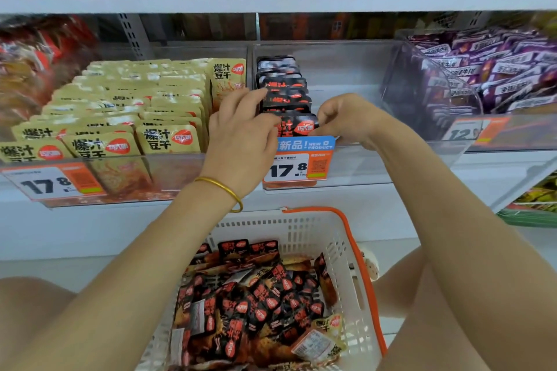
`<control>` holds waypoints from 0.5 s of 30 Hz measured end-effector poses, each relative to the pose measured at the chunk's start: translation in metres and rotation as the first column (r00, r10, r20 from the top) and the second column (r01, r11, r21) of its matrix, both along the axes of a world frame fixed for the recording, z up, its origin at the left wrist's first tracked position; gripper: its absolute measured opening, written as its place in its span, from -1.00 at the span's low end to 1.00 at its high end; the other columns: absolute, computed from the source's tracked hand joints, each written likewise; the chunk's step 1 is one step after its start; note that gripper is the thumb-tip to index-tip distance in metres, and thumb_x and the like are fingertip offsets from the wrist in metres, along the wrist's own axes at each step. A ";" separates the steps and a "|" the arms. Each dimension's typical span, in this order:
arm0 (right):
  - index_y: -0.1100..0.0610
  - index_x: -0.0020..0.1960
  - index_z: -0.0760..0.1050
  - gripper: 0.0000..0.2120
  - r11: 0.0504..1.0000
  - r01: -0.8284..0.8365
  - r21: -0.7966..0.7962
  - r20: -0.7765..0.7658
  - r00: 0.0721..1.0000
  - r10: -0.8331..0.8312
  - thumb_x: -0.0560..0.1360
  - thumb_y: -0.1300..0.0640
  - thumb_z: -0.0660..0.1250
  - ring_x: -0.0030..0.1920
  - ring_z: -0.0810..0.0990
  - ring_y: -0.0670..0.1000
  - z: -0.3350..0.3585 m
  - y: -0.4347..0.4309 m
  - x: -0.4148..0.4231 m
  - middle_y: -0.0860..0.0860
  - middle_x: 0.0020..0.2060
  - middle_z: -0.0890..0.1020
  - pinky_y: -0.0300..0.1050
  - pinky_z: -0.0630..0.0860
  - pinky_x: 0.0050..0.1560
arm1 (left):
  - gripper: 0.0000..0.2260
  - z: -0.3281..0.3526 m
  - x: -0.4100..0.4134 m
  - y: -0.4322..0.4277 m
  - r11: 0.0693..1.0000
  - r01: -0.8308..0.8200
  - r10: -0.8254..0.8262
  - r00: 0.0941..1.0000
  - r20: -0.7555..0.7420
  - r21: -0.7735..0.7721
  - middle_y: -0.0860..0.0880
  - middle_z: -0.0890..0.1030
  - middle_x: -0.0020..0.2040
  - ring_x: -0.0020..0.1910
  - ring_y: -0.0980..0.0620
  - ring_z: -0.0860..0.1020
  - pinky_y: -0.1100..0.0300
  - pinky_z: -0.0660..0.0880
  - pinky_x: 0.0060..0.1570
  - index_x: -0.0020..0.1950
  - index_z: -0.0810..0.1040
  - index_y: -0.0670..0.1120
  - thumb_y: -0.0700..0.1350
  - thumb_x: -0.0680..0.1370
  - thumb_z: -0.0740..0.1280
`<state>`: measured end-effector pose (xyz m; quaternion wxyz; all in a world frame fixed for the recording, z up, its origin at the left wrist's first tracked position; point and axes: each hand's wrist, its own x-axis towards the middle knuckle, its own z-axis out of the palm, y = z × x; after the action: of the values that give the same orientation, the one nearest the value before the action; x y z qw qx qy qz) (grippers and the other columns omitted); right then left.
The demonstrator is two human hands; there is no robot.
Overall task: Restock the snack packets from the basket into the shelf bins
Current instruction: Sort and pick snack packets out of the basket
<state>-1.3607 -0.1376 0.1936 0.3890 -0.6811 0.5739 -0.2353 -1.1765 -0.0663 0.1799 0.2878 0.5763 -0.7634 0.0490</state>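
A row of black snack packets (284, 90) stands upright at the left side of the clear middle shelf bin (376, 159). My left hand (244, 132) and my right hand (346, 120) pinch the front black packet (298, 126) from either side, just behind the bin's front wall. Below, a white basket (343, 253) with an orange handle holds several loose black packets (256, 307) and one beige packet (330, 325).
The left bin (126, 178) is packed with beige packets (129, 105). A curved clear bin at the right holds purple packets (497, 69). Price tags (297, 170) hang on the bin fronts. The upper shelf (271, 1) carries boxed goods. My knees flank the basket.
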 end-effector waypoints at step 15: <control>0.07 -0.24 0.38 -0.74 0.870 0.247 -0.426 0.068 0.968 -0.241 0.40 0.26 0.46 -0.31 0.61 0.02 0.027 0.060 -0.007 0.11 -0.29 0.60 -0.08 0.57 -0.26 | -0.83 -0.027 0.007 0.041 0.953 0.058 -0.116 0.976 -0.183 -0.297 -0.12 0.54 0.07 0.11 -0.18 0.45 0.15 0.26 0.18 0.05 0.59 -0.20 -0.30 0.51 0.25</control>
<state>-1.3681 -0.0774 0.2207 0.1996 -0.6708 0.5863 -0.4079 -1.1697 -0.0253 0.1527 0.4457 0.4955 -0.7400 0.0899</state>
